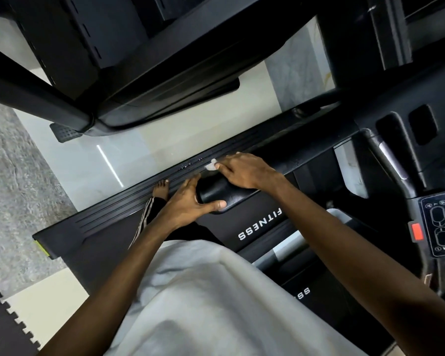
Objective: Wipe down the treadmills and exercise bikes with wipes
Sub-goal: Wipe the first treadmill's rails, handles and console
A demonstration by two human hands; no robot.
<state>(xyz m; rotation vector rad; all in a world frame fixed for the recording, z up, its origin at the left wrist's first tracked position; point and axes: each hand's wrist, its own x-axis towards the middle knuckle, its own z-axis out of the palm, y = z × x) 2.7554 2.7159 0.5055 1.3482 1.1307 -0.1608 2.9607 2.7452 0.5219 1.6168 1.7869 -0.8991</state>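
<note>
The handrail (217,195) reaches left from the console side, above the belt (257,224). The left hand (188,202) grips its free end, and the right hand (247,170) lies on it just behind, pressing the wipe (211,166) under its fingers (222,167) at the far side. Beyond the handrail runs the side rail (108,214) with a foot (161,188) on it, then the floor (82,163) and another machine (129,73); the control panel (439,224) is at the far right and a mat (0,319) at the near left.
</note>
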